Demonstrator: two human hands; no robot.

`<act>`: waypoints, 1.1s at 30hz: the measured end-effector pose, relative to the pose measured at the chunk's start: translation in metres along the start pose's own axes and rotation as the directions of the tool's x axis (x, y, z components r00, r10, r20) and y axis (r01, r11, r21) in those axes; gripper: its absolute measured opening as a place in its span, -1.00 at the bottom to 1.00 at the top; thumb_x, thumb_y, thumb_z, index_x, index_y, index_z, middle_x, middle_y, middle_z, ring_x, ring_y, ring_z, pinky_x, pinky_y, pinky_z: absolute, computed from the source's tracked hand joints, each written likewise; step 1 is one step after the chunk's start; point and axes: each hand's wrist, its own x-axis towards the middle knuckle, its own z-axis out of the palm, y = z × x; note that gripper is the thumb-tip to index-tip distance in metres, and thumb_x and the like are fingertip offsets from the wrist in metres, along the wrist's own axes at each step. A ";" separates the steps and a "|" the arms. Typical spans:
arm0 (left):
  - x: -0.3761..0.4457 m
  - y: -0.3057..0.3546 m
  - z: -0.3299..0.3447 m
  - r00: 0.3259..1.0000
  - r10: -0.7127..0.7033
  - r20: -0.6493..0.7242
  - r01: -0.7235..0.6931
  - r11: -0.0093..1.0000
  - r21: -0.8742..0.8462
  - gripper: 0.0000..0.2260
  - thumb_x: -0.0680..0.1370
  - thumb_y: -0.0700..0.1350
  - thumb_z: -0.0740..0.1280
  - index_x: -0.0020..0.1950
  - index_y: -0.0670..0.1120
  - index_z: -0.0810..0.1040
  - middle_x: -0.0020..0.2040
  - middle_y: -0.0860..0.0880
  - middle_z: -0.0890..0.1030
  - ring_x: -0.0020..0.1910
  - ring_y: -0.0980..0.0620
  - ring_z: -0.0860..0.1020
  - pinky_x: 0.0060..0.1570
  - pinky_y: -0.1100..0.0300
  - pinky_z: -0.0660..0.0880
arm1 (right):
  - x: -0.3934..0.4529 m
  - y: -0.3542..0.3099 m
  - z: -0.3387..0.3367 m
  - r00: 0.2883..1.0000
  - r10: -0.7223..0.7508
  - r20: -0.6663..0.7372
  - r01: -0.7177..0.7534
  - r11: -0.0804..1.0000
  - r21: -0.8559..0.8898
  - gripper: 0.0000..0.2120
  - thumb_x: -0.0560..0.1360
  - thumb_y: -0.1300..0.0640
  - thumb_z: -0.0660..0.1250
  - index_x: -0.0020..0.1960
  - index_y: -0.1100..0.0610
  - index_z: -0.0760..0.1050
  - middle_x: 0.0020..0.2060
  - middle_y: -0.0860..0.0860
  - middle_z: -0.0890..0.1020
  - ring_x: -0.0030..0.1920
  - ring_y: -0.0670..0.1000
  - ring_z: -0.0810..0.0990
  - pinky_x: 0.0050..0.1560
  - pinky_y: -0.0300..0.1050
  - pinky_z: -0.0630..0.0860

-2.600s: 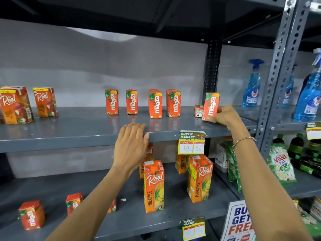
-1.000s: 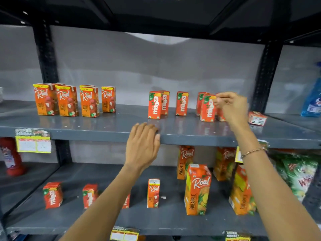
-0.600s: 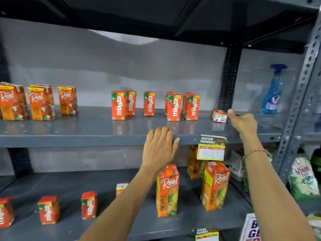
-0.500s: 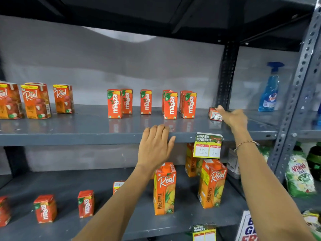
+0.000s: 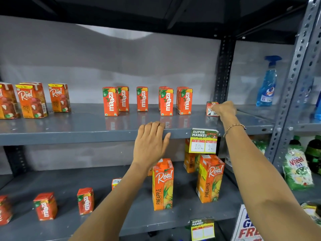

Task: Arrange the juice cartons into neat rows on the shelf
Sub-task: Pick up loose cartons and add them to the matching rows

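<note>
Orange-red Maaza cartons [image 5: 142, 99] with white lettering, grey shelf [image 5: 69, 129], blue spray bottle [image 5: 267, 84].

Upper shelf [image 5: 69, 129]: seven upright Maaza cartons [image 5: 110, 101], one toppled carton [image 5: 210, 108], at least three Real cartons [image 5: 59, 97]. Lower shelf [image 5: 121, 221]: three Maaza cartons [image 5: 85, 200], three tall pineapple cartons [image 5: 162, 184]. Two price tags [image 5: 203, 140] counted.

Right hand [image 5: 225, 109] covers part of the fallen carton [image 5: 210, 108]; grip indeterminate. Left-edge carton [image 5: 7, 101] is cropped.
</note>
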 end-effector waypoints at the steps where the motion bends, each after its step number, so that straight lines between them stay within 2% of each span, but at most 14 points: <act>1: 0.000 0.000 0.000 1.000 0.001 0.002 -0.001 1.000 0.001 -0.62 0.58 0.11 0.10 0.11 -0.10 0.58 0.05 -0.05 0.63 0.01 -0.06 0.60 0.09 0.05 0.49 | 0.000 0.000 -0.001 1.000 0.004 0.004 -0.004 1.000 0.008 -0.69 0.48 0.16 0.35 0.16 0.30 0.50 0.13 0.21 0.62 0.15 0.17 0.60 0.04 -0.06 0.50; 7: 0.001 0.000 -0.006 0.998 -0.005 0.058 0.006 1.000 -0.013 -0.60 0.59 0.12 0.08 0.12 -0.10 0.57 0.06 -0.05 0.63 0.02 -0.05 0.60 0.09 0.05 0.49 | 0.001 -0.006 -0.004 0.997 0.047 0.066 -0.053 0.994 0.095 -0.61 0.46 0.21 0.40 0.24 0.28 0.42 0.18 0.20 0.58 0.16 0.16 0.60 0.16 0.00 0.55; 10: 0.003 -0.004 -0.011 0.995 0.024 0.099 -0.021 0.999 -0.033 -0.59 0.58 0.12 0.06 0.13 -0.09 0.58 0.07 -0.04 0.64 0.03 -0.04 0.61 0.10 0.06 0.51 | 0.005 -0.005 -0.009 0.988 0.069 0.141 -0.089 0.986 0.142 -0.52 0.41 0.32 0.42 0.27 0.28 0.34 0.22 0.22 0.55 0.20 0.17 0.58 0.19 0.01 0.54; 12: 0.002 -0.011 -0.015 0.992 0.047 0.119 -0.041 0.998 -0.052 -0.60 0.58 0.10 0.07 0.13 -0.11 0.58 0.07 -0.05 0.64 0.04 -0.05 0.62 0.10 0.06 0.51 | 0.004 -0.001 -0.011 0.985 0.071 0.154 -0.089 0.989 0.115 -0.45 0.38 0.37 0.41 0.31 0.33 0.30 0.25 0.20 0.54 0.24 0.16 0.55 0.23 0.00 0.51; 13: 0.000 -0.017 -0.018 0.991 0.049 0.126 -0.042 0.997 -0.058 -0.61 0.59 0.08 0.08 0.13 -0.12 0.59 0.07 -0.06 0.64 0.04 -0.07 0.61 0.10 0.05 0.51 | -0.004 -0.001 -0.013 0.989 0.055 0.140 -0.064 0.996 0.060 -0.43 0.38 0.36 0.41 0.34 0.33 0.31 0.24 0.18 0.55 0.24 0.16 0.54 0.24 0.00 0.49; 15: -0.007 -0.035 -0.023 0.990 0.037 0.134 -0.030 0.998 -0.051 -0.63 0.59 0.05 0.10 0.16 -0.13 0.58 0.09 -0.07 0.63 0.07 -0.09 0.59 0.13 0.01 0.46 | -0.024 -0.001 -0.015 0.994 -0.022 0.105 0.026 0.999 -0.042 -0.51 0.38 0.29 0.45 0.28 0.29 0.42 0.22 0.18 0.57 0.24 0.18 0.54 0.24 0.03 0.46; 17: -0.016 -0.059 -0.028 0.992 0.015 0.129 -0.011 0.999 -0.031 -0.64 0.60 0.03 0.11 0.17 -0.14 0.57 0.11 -0.08 0.62 0.09 -0.11 0.57 0.17 0.02 0.39 | -0.049 -0.006 -0.015 0.989 -0.087 0.123 0.096 0.993 -0.072 -0.57 0.39 0.18 0.47 0.21 0.24 0.47 0.21 0.14 0.58 0.24 0.19 0.54 0.25 0.07 0.46; 19: -0.023 -0.087 -0.035 0.993 -0.020 0.115 0.022 1.000 -0.016 -0.64 0.60 0.01 0.10 0.13 -0.16 0.57 0.08 -0.10 0.62 0.07 -0.13 0.58 0.18 0.03 0.34 | -0.073 -0.013 -0.012 0.980 -0.132 0.146 0.139 0.989 -0.041 -0.59 0.40 0.11 0.47 0.19 0.20 0.48 0.19 0.13 0.59 0.22 0.18 0.55 0.22 0.05 0.45; 24: -0.040 -0.158 -0.054 0.983 -0.141 0.119 0.137 0.990 0.037 -0.63 0.59 0.03 0.07 0.07 -0.17 0.57 0.03 -0.13 0.62 0.04 -0.14 0.57 0.18 0.04 0.30 | -0.135 -0.046 0.016 0.917 -0.260 0.304 0.246 0.966 0.085 -0.67 0.36 0.14 0.51 0.04 0.11 0.47 0.05 0.06 0.62 0.13 0.09 0.59 0.07 -0.07 0.46; 28: -0.058 -0.207 -0.062 0.980 -0.186 0.072 0.181 0.981 0.068 -0.60 0.60 0.02 0.03 0.07 -0.19 0.56 0.03 -0.16 0.62 0.02 -0.17 0.56 0.18 -0.01 0.32 | -0.170 -0.083 0.053 0.851 -0.354 0.388 0.342 0.934 0.103 -0.57 0.40 0.15 0.47 0.23 0.14 0.46 0.21 0.08 0.59 0.22 0.09 0.56 0.18 -0.05 0.43; 33: -0.064 -0.221 -0.059 0.993 -0.108 0.049 0.102 0.989 0.107 -0.64 0.58 0.01 0.07 0.07 -0.19 0.56 0.02 -0.15 0.61 -0.03 -0.16 0.56 0.10 0.04 0.32 | -0.166 -0.126 0.104 0.814 -0.423 0.399 0.449 0.893 0.030 -0.50 0.36 0.20 0.50 0.26 0.22 0.46 0.20 0.13 0.60 0.20 0.13 0.57 0.19 -0.05 0.45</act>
